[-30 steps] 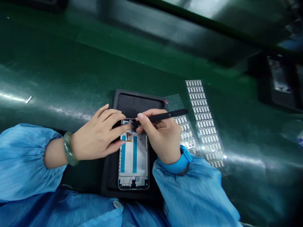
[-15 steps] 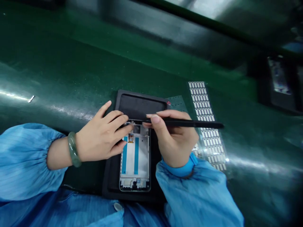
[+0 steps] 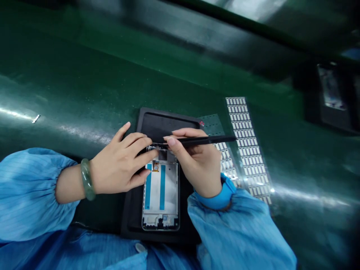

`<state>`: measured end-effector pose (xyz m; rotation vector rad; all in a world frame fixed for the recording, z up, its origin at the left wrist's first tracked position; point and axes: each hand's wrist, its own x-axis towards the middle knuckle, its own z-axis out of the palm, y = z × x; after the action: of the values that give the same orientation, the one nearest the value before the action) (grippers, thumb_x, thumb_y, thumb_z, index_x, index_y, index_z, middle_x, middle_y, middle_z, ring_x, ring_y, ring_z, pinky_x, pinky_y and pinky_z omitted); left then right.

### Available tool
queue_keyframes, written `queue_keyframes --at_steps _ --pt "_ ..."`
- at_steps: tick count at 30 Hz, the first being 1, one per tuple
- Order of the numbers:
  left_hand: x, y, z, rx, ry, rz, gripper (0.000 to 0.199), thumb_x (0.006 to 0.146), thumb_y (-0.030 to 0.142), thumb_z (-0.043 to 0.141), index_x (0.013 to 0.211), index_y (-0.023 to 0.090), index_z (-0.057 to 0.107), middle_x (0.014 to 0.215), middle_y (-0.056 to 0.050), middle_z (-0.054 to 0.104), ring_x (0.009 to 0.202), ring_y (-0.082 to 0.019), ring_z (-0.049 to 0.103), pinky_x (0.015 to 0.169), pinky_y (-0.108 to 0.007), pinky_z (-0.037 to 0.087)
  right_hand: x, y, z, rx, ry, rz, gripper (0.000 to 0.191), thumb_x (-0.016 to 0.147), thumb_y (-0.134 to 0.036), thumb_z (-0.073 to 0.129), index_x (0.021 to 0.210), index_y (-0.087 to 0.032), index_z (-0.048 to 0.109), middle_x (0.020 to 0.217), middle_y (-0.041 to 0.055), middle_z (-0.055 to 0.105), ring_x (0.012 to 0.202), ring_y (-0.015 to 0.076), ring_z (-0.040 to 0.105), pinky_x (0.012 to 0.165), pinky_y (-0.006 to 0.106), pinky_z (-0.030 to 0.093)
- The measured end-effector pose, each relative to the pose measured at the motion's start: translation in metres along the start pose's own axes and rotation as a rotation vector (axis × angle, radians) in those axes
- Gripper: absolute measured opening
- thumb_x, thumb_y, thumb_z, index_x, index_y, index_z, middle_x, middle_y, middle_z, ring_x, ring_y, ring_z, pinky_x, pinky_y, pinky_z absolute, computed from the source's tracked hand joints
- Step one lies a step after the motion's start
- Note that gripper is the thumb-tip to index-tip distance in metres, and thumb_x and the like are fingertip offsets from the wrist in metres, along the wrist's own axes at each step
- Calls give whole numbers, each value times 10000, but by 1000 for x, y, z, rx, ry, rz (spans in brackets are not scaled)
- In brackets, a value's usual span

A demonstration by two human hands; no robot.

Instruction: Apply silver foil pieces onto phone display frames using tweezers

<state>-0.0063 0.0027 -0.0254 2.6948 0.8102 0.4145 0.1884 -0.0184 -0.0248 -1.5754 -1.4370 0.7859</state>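
An opened phone frame (image 3: 171, 191) with two blue strips lies face up in a black tray (image 3: 132, 217). Across the upper left edge of that frame rests my left hand (image 3: 120, 161), its fingers spread and the fingertips at the top edge. My right hand (image 3: 197, 161) pinches slim black tweezers (image 3: 208, 140) between thumb and fingers. The tips of the tweezers point left at the top edge of the phone frame, close to my left fingertips. What the tips touch there is too small to make out.
To the right lie a sheet of small white parts (image 3: 249, 150) and a second, partly peeled sheet (image 3: 215, 125). A small metallic piece (image 3: 36, 119) is at the far left of the green bench (image 3: 84, 86). Another phone part (image 3: 332, 88) sits on a dark block at the upper right.
My right hand has moved left with the tweezers, nearer my left fingertips, uncovering more of the partly peeled sheet. My left hand has stayed almost where it was.
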Motion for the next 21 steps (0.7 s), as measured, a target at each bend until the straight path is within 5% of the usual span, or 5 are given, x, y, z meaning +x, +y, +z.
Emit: queue_keyframes --at_steps 21 --pt "-1 -1 2 15 -21 5 367 891 320 474 1215 168 553 1196 -130 550 1163 -293 466 1074 -602 255 -1 5 -1 -93 -5 -9 140 812 -354 656 864 -228 622 793 -21 674 656 138 668 615 275 518"
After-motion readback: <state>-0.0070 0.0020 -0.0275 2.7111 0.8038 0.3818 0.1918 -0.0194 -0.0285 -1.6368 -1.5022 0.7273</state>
